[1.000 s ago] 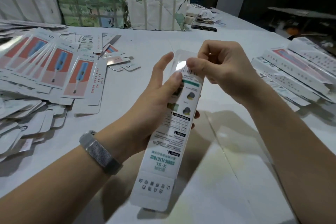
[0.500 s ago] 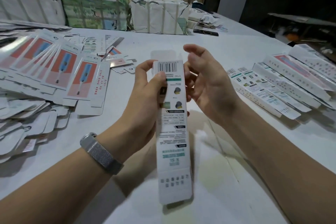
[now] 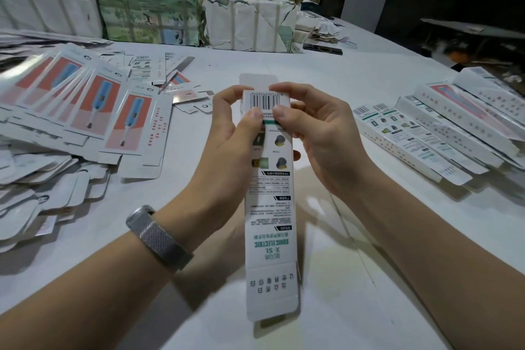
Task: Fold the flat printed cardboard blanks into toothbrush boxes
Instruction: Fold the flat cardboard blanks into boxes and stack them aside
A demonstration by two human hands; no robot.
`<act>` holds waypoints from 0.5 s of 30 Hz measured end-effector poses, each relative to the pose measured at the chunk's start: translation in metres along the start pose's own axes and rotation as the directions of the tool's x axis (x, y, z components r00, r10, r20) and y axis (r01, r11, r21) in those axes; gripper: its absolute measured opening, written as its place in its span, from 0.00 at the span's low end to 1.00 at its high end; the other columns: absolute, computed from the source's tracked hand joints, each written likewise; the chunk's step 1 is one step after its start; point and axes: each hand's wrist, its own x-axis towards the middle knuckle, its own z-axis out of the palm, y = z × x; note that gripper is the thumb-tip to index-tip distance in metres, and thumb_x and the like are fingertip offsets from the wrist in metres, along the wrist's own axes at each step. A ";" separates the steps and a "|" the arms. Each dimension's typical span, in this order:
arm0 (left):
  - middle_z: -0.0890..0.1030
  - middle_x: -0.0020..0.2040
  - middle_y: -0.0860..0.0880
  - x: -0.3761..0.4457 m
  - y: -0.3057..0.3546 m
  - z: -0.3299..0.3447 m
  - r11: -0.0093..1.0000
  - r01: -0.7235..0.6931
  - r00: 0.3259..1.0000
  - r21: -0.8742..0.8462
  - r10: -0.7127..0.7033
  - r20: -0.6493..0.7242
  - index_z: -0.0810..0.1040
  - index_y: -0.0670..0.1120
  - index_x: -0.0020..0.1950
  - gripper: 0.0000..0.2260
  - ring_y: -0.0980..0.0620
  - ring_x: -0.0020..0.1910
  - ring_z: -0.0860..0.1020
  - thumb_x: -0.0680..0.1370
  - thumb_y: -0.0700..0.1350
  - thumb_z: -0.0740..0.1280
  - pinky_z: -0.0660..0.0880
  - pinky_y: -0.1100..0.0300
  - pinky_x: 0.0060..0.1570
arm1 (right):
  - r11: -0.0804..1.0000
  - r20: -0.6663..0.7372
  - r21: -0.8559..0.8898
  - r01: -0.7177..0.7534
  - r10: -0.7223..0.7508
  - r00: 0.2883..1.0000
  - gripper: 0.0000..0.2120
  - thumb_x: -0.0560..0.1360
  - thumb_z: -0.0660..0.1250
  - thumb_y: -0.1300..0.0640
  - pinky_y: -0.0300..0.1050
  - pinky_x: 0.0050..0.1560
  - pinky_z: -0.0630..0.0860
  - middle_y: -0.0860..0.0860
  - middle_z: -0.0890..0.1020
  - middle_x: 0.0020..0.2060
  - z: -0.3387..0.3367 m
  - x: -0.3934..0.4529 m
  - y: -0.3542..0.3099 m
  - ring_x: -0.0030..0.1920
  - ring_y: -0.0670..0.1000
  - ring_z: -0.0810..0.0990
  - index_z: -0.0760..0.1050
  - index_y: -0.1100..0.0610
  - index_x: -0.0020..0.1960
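Observation:
I hold one long white toothbrush box (image 3: pixel 271 224) above the white table (image 3: pixel 326 71), its barcode end pointing away from me and its end flap standing up behind my fingers. My left hand (image 3: pixel 233 133) grips the box's left side near the barcode, thumb on the printed face. On the right side my right hand (image 3: pixel 315 128) pinches the same end, thumb on the face and fingertips over the top edge. Flat printed blanks (image 3: pixel 85 111) with a red and blue toothbrush picture fan out on the left. Folded boxes (image 3: pixel 443 133) lie in a row on the right.
White rounded card inserts (image 3: pixel 37 193) are heaped at the near left. Strapped paper-wrapped bundles (image 3: pixel 147 3) (image 3: pixel 247 23) stand along the table's far edge, with a dark flat object (image 3: pixel 322 48) beside them. A metal-mesh watch band (image 3: pixel 159 239) is on my left wrist.
The box turned upright and square to me. My right hand, off it half a second ago, now pinches the barcode end. My left thumb slid up toward the barcode.

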 end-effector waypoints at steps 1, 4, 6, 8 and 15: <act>0.84 0.48 0.41 0.000 0.000 0.000 1.000 0.001 1.000 0.008 -0.001 0.002 0.66 0.57 0.62 0.07 0.35 0.47 0.84 0.85 0.48 0.56 0.83 0.46 0.38 | 1.000 -0.003 -0.008 0.013 -0.013 1.000 0.10 0.72 0.71 0.59 0.58 0.42 0.77 0.70 0.79 0.51 -0.001 0.000 0.000 0.45 0.64 0.76 0.83 0.52 0.53; 0.84 0.49 0.41 -0.001 0.001 0.000 1.000 0.018 1.000 0.014 -0.018 0.009 0.65 0.57 0.64 0.08 0.35 0.48 0.83 0.85 0.48 0.56 0.83 0.42 0.41 | 0.999 -0.009 -0.003 0.050 -0.050 0.999 0.12 0.70 0.73 0.59 0.54 0.45 0.78 0.58 0.82 0.47 -0.004 0.001 0.000 0.47 0.59 0.77 0.83 0.49 0.52; 0.84 0.49 0.41 -0.001 0.003 0.000 1.000 0.021 1.000 0.000 -0.021 0.011 0.65 0.56 0.65 0.08 0.35 0.48 0.83 0.86 0.47 0.55 0.83 0.42 0.41 | 0.998 -0.040 -0.017 0.064 -0.065 0.997 0.18 0.69 0.74 0.57 0.51 0.48 0.80 0.51 0.80 0.51 -0.003 0.001 0.001 0.50 0.55 0.78 0.80 0.46 0.58; 0.84 0.49 0.41 -0.001 0.005 0.000 1.000 0.015 1.000 -0.003 -0.015 0.020 0.65 0.54 0.64 0.08 0.35 0.48 0.83 0.86 0.47 0.55 0.83 0.45 0.40 | 0.999 -0.077 -0.044 0.001 -0.005 0.997 0.27 0.68 0.74 0.53 0.48 0.49 0.81 0.49 0.77 0.57 -0.001 0.002 0.004 0.54 0.54 0.80 0.73 0.45 0.66; 0.85 0.43 0.42 -0.003 0.008 0.000 0.992 0.107 0.991 -0.066 -0.101 0.086 0.61 0.59 0.68 0.13 0.38 0.40 0.84 0.85 0.47 0.56 0.82 0.44 0.38 | 0.978 0.060 0.178 -0.110 0.101 0.993 0.20 0.69 0.70 0.63 0.58 0.55 0.72 0.53 0.82 0.48 -0.002 0.005 0.002 0.49 0.57 0.79 0.75 0.56 0.61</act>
